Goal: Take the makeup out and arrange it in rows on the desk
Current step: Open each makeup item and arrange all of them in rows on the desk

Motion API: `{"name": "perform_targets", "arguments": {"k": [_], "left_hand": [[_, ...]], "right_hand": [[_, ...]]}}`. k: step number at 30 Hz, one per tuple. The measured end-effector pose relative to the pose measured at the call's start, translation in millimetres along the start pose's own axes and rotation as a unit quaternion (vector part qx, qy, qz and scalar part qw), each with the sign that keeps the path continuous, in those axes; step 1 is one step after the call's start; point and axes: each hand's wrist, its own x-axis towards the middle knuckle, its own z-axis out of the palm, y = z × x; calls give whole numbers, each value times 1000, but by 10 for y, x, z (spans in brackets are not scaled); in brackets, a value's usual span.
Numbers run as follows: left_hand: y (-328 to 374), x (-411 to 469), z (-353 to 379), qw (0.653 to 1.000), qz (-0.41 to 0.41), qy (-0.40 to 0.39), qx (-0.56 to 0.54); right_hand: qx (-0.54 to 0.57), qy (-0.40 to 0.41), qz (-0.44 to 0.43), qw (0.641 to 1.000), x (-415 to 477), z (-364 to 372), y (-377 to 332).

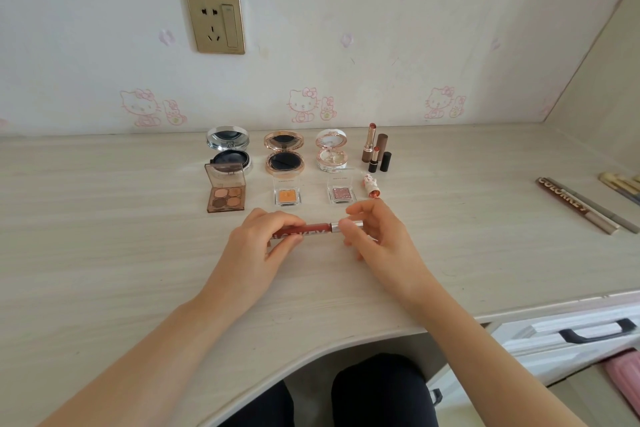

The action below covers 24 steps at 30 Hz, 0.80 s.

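Note:
Both my hands hold a red lip gloss tube (311,231) level above the pale desk (104,236). My left hand (256,246) grips its red body. My right hand (374,236) pinches its silver cap end. Behind them the makeup stands in two rows. The back row has a silver compact (228,149), a rose-gold compact (284,154), a white floral compact (331,151) and open lipsticks (375,149). In the front row are a brown four-pan eyeshadow palette (225,192), an orange single eyeshadow (287,192), a pink single eyeshadow (341,191) and a small patterned lipstick (371,185).
At the desk's right lie a brown lip gloss tube (575,206), a grey pencil (595,206) and brushes (620,184). A gold wall socket (216,23) sits on the wallpaper behind. A drawer with a black handle (599,331) is lower right, a pink item (623,374) below it. My legs are under the curved desk edge.

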Motion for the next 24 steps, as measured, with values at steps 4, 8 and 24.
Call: {"name": "perform_targets", "arguments": {"k": [4,8,24], "left_hand": [[-2,-2,-4,1000,-6,-2,-2],[0,-5,-4,1000,-3,-10,4],[-10,0,-5,1000,-8,-7,8]], "right_hand": [[-19,-9,-7,1000,13,4,22],[-27,-13,-25,999,16,-33,33],[-19,13,6,1000,5,17,-4]]}}
